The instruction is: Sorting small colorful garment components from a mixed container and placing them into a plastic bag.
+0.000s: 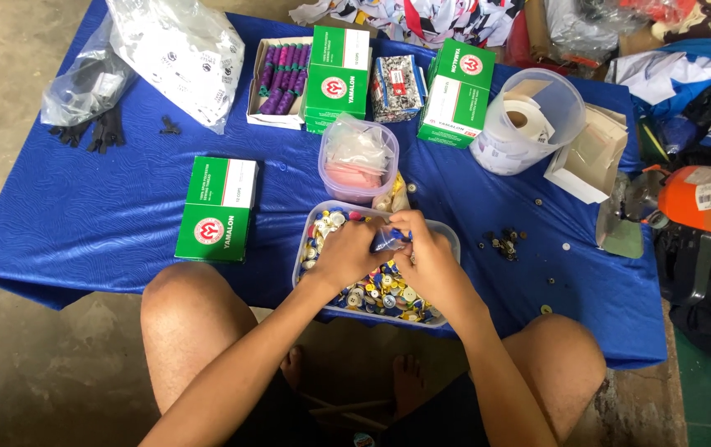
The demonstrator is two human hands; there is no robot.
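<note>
1. The person sat at the blue-covered counter (82,223), both hands over a clear tray of mixed buttons (446,240); the step in hand looked like sorting or bagging buttons.
2. The left hand (347,252) was curled, fingers pinching a small clear bag (388,240) held above the tray.
3. The right hand (430,257) was also curled on the same bag, apparently at its mouth.
4. The next move would likely call for a fine pinch, keeping the bag open and steady.
</note>
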